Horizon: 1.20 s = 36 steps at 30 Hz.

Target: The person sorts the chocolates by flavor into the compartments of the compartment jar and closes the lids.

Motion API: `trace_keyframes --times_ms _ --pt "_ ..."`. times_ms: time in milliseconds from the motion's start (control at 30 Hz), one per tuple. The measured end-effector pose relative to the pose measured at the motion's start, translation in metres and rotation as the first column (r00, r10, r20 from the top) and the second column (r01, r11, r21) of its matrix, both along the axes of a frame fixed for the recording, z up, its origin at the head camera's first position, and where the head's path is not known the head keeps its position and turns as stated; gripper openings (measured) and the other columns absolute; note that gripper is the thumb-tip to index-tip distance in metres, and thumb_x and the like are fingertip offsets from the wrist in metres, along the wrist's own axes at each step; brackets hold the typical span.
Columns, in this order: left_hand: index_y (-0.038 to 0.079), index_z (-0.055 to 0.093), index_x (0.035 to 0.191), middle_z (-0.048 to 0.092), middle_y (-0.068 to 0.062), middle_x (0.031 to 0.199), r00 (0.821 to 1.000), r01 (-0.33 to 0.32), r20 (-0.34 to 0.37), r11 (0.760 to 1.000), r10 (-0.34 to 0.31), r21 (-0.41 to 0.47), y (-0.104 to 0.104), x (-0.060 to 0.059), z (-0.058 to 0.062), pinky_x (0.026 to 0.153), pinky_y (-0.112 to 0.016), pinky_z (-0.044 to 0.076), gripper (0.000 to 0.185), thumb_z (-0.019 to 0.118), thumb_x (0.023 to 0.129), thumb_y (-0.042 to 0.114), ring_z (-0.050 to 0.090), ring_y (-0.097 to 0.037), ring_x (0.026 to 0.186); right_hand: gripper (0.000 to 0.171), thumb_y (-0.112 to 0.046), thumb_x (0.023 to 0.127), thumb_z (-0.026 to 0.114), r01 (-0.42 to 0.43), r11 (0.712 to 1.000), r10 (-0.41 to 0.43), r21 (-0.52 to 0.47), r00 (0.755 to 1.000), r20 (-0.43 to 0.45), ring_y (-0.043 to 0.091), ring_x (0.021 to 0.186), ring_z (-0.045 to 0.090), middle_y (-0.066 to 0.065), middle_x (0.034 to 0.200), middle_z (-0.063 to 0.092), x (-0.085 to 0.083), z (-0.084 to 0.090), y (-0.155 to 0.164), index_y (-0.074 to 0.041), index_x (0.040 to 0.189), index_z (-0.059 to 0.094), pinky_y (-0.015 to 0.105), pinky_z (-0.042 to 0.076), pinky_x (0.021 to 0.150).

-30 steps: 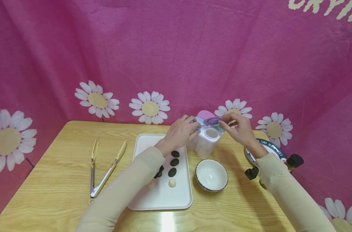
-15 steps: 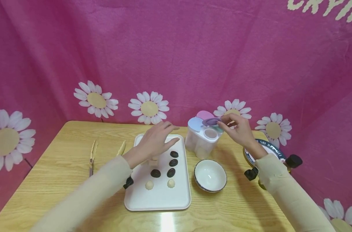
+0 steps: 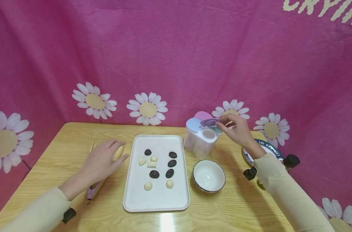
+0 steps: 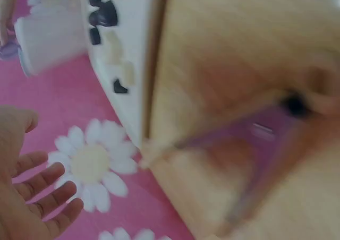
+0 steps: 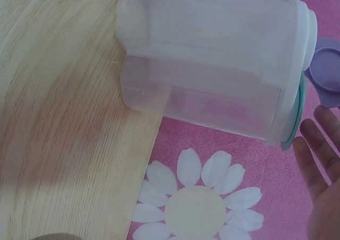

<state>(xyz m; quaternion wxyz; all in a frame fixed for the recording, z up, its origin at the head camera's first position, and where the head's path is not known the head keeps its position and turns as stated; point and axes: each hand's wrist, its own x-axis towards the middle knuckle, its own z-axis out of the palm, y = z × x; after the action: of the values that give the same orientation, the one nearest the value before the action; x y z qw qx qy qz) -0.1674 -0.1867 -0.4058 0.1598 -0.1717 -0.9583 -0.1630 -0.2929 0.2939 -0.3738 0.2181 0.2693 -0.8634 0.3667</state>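
Note:
My right hand (image 3: 236, 129) pinches the edge of a raised purple flip lid (image 3: 209, 122) on a clear plastic storage canister (image 5: 212, 59). Under that lid a round opening shows in the canister's white top; its blue, pink and green lids lie down. Over on the left, my left hand (image 3: 103, 161) is above a pair of tongs (image 4: 260, 134) with nothing in its grasp, fingers loosely extended. The tongs lie spread on the table, partly hidden by that hand in the head view and blurred in the left wrist view.
Between the hands lies a white tray (image 3: 161, 203) with several dark and cream chocolate-like pieces. A white bowl (image 3: 209, 176) with a dark rim stands right of it. Behind my right forearm is a round plate with a lettered rim (image 3: 263, 143). A pink curtain (image 3: 176, 64) hangs behind the table.
My left hand has left the canister, crossed over the tray and come above the tongs on the left. The right hand keeps holding the purple lid in the same place.

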Motion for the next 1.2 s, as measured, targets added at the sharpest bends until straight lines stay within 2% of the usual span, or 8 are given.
trace_keyframes --times_ms 267,367,467,533,667,800,1000,1200 --pt "-0.008 0.062 0.134 0.067 -0.029 0.121 0.986 -0.148 0.076 0.989 0.149 -0.018 -0.050 0.028 -0.021 0.089 -0.062 0.055 0.061 0.076 0.096 0.038 0.065 -0.047 0.110 0.010 -0.004 0.091 0.080 -0.015 1.000 0.015 0.014 1.000 -0.004 -0.005 0.081 0.062 0.013 0.094 0.076 -0.002 -0.001 0.001 -0.002 0.100 0.077 0.017 0.057 0.071" --pt "-0.012 0.062 0.122 0.065 -0.030 0.108 0.975 -0.202 0.091 0.979 0.204 -0.026 -0.061 0.035 -0.032 0.078 -0.059 0.056 0.065 0.077 0.094 0.045 0.064 -0.045 0.096 0.010 -0.004 0.090 0.080 -0.011 1.000 0.011 0.011 1.000 -0.008 -0.004 0.081 0.062 0.013 0.094 0.076 -0.002 -0.001 0.000 -0.002 0.099 0.077 0.014 0.056 0.071" --pt "-0.010 0.059 0.113 0.062 -0.027 0.097 0.959 -0.251 0.132 0.968 0.252 -0.028 -0.067 0.040 -0.040 0.068 -0.057 0.053 0.070 0.075 0.092 0.055 0.061 -0.041 0.086 0.009 -0.003 0.090 0.080 -0.011 1.000 0.011 0.008 1.000 -0.017 -0.004 0.080 0.062 0.013 0.093 0.076 -0.002 -0.001 0.000 -0.002 0.099 0.076 0.013 0.055 0.071" --pt "-0.009 0.058 0.108 0.060 -0.026 0.093 0.947 -0.276 0.163 0.961 0.276 -0.025 -0.068 0.043 -0.044 0.066 -0.057 0.051 0.073 0.073 0.092 0.060 0.060 -0.041 0.084 0.009 -0.002 0.090 0.080 -0.012 1.000 0.012 0.008 1.000 -0.020 -0.004 0.080 0.062 0.013 0.093 0.076 -0.001 0.000 0.000 -0.002 0.098 0.076 0.013 0.055 0.071" --pt "-0.011 0.054 0.106 0.058 -0.031 0.092 0.928 -0.317 0.199 0.948 0.315 -0.023 -0.067 0.045 -0.053 0.070 -0.061 0.051 0.081 0.071 0.089 0.066 0.061 -0.046 0.085 0.008 -0.002 0.090 0.080 -0.013 1.000 0.014 0.009 1.000 -0.024 -0.004 0.080 0.062 0.012 0.092 0.076 -0.002 0.000 0.000 -0.002 0.097 0.077 0.014 0.055 0.070" --pt "-0.011 0.052 0.100 0.056 -0.029 0.088 0.913 -0.341 0.221 0.939 0.342 -0.046 -0.062 0.044 -0.060 0.067 -0.059 0.051 0.086 0.072 0.085 0.070 0.059 -0.045 0.082 0.008 -0.002 0.090 0.081 -0.016 1.000 0.016 0.011 0.999 -0.033 -0.004 0.079 0.062 0.013 0.090 0.077 -0.002 0.000 0.000 -0.002 0.097 0.077 0.013 0.055 0.070" --pt "-0.017 0.050 0.110 0.058 -0.030 0.089 0.889 -0.354 0.285 0.933 0.359 -0.071 -0.056 0.040 -0.065 0.062 -0.053 0.051 0.101 0.071 0.082 0.078 0.058 -0.041 0.081 0.008 -0.003 0.089 0.081 -0.007 1.000 0.007 0.001 0.999 -0.035 -0.005 0.077 0.062 0.013 0.088 0.077 -0.003 -0.003 0.001 -0.002 0.095 0.076 0.017 0.057 0.068" --pt "-0.013 0.048 0.101 0.055 -0.026 0.084 0.878 -0.368 0.300 0.927 0.374 -0.079 -0.052 0.034 -0.066 0.053 -0.045 0.046 0.097 0.071 0.081 0.078 0.055 -0.036 0.073 0.008 -0.001 0.089 0.081 -0.021 1.000 0.021 0.003 0.999 -0.040 -0.006 0.079 0.062 0.012 0.090 0.076 -0.004 -0.004 0.001 -0.002 0.096 0.076 0.016 0.056 0.069"
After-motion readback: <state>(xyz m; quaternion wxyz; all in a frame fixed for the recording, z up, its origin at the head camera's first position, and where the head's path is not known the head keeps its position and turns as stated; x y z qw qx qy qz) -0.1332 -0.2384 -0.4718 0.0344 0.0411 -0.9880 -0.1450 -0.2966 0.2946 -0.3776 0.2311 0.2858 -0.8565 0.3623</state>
